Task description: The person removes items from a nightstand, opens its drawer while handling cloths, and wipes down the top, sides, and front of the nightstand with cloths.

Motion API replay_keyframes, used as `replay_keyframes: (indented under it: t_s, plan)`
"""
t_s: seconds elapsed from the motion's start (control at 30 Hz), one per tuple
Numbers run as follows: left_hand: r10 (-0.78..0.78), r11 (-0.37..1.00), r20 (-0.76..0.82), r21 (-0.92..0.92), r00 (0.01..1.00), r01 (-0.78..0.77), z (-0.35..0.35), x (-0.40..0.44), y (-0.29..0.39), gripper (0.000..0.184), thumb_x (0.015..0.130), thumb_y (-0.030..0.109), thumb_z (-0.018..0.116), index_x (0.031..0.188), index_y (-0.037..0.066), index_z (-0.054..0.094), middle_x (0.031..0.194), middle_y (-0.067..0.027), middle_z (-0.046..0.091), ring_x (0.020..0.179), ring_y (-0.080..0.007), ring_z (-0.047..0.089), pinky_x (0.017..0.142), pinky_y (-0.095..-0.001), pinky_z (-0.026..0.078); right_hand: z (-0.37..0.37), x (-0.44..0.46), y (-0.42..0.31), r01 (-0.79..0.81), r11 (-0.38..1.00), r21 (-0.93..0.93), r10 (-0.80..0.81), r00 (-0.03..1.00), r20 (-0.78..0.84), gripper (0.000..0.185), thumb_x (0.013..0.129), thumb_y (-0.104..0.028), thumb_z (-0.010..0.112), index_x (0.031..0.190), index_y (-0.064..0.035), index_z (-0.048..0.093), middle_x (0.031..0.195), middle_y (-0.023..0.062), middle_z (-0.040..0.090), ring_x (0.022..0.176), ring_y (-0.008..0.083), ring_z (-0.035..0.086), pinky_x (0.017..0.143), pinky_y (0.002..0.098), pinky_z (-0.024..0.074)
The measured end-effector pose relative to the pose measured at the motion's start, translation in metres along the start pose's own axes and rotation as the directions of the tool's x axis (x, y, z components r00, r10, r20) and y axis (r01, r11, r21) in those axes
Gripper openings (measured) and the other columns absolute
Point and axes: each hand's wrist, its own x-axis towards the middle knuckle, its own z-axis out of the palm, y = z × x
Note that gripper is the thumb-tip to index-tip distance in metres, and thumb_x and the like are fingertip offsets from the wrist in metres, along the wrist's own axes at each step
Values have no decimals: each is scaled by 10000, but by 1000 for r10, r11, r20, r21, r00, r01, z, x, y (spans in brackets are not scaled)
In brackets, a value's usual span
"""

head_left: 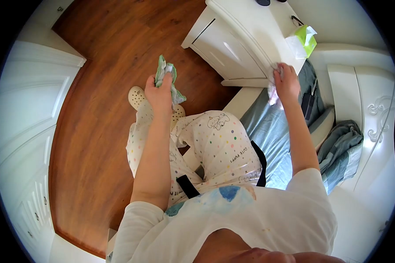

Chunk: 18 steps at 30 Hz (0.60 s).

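My left hand [159,94] is closed around a crumpled cloth [161,70], white with green edges, held up over the wooden floor. One end of that cloth hangs down beside my fingers. My right hand [287,84] grips a pale pinkish-white cloth [273,95] at the near corner of the white cabinet [267,39]. Part of this second cloth droops over the cabinet's edge above the bed; my fingers hide the rest. Whether it touches the cabinet top, I cannot tell.
A green and white tissue pack [306,39] lies on the cabinet top. Below is a bed with a grey-blue sheet [267,131], a dark phone-like object [308,105] and bunched fabric [341,144]. White doors [28,96] line the left. Cream clogs [137,97] are on my feet.
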Motion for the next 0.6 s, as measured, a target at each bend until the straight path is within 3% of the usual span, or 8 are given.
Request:
replay_keyframes:
  t_s: [0.27,0.6]
  plan:
    - [-19,999,41,-45,999,21,-7,3,0,184,764,160,669,816,23,557,703,7,546,582,-55,454,512,-216,363,23,77,-77,99,994,51,-96,994,-53,245,792,-222,599,1016,-132,561,977,113,570,885,308,571,713,404,483]
    - [-36,999,28,32,999,35,-5,-2,4,195,760,174,664,825,20,563,714,3,543,609,-63,456,545,-230,384,-2,15,-6,-11,999,44,9,1000,30,302,786,-251,599,1042,-96,557,980,131,571,921,326,550,761,410,454]
